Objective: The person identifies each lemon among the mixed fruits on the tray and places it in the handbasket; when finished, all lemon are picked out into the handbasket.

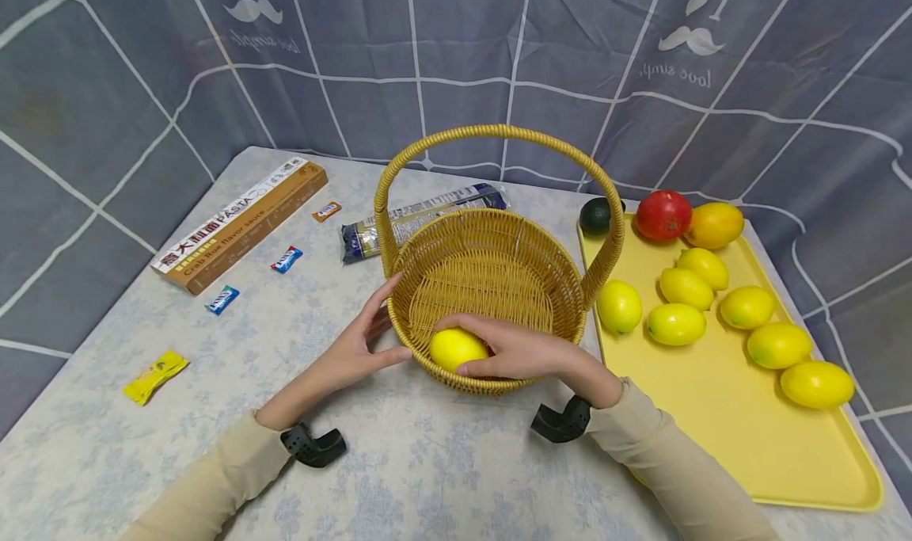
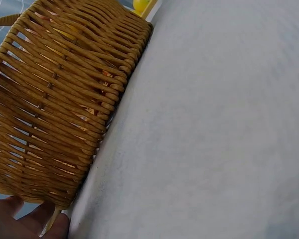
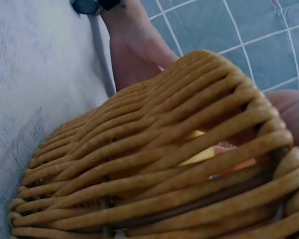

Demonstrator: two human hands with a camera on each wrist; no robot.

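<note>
The right hand (image 1: 516, 348) is curled around the oval yellow lemon (image 1: 454, 349), inside the round golden wicker basket (image 1: 492, 283); the left hand (image 1: 356, 349), spread, seems to steady it outside. Better to rest the lemon softly before loosening.

We see grey-blue fabric (image 1: 470, 34) hanging behind and on both sides, crossed by white grid lines and printed with pale moustaches and reversed lettering. Before it, we have a tabletop (image 1: 427, 470) in whitish, blue-mottled covering under soft light.
</note>
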